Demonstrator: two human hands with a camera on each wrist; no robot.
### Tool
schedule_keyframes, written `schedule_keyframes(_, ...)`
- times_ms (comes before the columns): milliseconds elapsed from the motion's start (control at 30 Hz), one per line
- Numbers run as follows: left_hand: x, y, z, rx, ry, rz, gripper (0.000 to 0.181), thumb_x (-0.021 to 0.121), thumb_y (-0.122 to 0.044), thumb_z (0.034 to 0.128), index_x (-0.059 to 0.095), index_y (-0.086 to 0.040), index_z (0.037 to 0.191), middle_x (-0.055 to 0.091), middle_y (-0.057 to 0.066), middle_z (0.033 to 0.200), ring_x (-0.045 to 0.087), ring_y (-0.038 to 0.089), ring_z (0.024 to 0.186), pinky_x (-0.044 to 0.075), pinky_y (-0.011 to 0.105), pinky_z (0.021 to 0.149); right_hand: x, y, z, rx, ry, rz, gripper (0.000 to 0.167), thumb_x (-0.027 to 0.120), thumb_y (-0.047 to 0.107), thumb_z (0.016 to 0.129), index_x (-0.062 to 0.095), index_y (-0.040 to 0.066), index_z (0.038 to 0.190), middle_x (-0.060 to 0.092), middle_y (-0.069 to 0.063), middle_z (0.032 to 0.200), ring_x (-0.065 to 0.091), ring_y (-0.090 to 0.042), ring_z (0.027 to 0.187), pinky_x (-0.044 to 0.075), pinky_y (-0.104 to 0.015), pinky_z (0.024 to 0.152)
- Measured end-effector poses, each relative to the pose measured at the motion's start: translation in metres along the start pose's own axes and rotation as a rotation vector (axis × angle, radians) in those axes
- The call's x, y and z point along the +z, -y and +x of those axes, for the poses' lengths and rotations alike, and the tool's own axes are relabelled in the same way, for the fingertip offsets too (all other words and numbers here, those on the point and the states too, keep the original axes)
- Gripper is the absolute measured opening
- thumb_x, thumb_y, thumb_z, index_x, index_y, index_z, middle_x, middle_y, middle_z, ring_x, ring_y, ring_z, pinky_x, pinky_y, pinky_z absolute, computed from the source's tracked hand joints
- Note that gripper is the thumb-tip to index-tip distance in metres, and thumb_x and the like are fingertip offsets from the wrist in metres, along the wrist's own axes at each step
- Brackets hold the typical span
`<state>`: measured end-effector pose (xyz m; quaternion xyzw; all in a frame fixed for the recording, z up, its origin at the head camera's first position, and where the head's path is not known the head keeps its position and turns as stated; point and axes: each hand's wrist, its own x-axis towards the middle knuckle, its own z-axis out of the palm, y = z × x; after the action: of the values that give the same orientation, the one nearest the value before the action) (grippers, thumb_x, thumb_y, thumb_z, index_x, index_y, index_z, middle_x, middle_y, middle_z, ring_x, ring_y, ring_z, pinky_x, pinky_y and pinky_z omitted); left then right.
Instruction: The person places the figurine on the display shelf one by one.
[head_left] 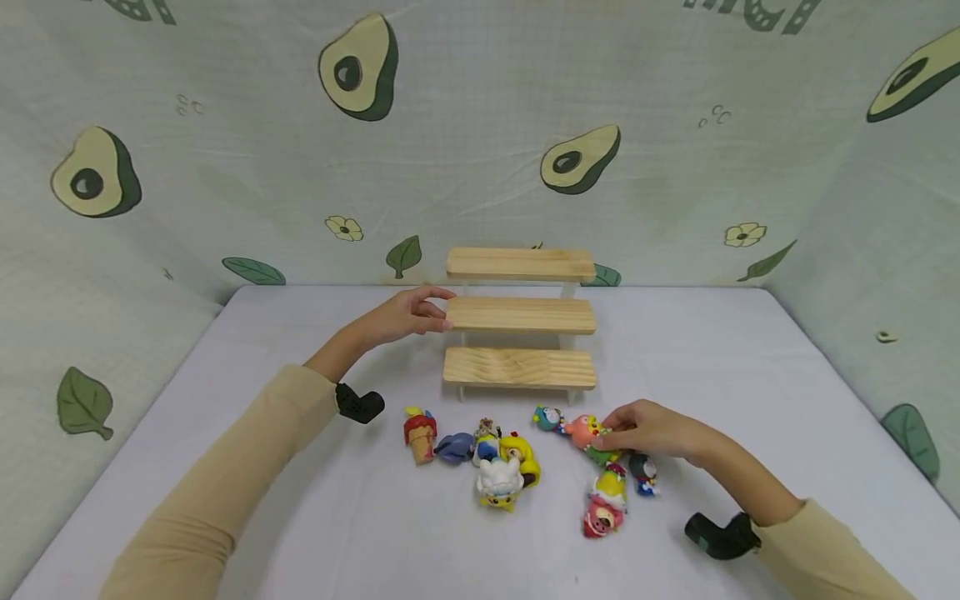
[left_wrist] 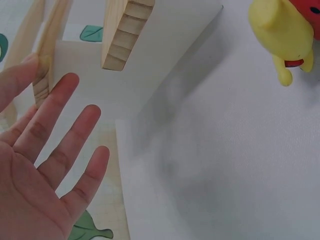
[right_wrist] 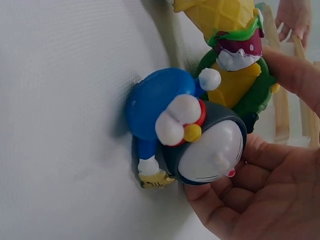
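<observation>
My left hand (head_left: pixel 411 314) is at the left end of the middle plank of a three-step wooden display stand (head_left: pixel 521 315), thumb and index finger pinching the plank's end; the other fingers are spread in the left wrist view. My right hand (head_left: pixel 652 429) pinches a coral-and-green toy figure (head_left: pixel 585 432) lying on the table. In the right wrist view, its green body (right_wrist: pixel 250 97) is partly hidden by a blue cat figure (right_wrist: pixel 170 107) and an ice-cream-cone figure (right_wrist: pixel 227 22). Fingers pass behind the cat figure; whether they touch it I cannot tell.
Left of centre lie a red-topped cone figure (head_left: pixel 421 437), a blue-grey figure (head_left: pixel 454 448), a yellow-haired figure (head_left: pixel 528 460) and a white one (head_left: pixel 499 479). A pink figure (head_left: pixel 602 518) is nearest the front. A printed cloth (head_left: pixel 480 125) hangs behind the stand.
</observation>
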<state>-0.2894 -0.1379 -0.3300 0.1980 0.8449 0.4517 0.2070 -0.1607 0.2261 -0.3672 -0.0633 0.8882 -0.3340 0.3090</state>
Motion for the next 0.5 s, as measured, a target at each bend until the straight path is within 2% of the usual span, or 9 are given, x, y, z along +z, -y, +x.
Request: schedule_keyframes(500,-0.0005,-0.0018,0.0006,-0.017,0.008,-0.002,0.057,0.062,-0.021,0.0892,0.037,-0.012,0.14,0.062,0.017,0.118,0.06,0.024,0.105,0.043,0.046,0.094,-0.0014,0.0032,-0.0085,-0.097,-0.071,0.028,0.052,0.069,0.038,0.081,0.058,-0.001,0.114,0.059,-0.003,0.088,0.05,-0.016,0.08,0.043,-0.03,0.068)
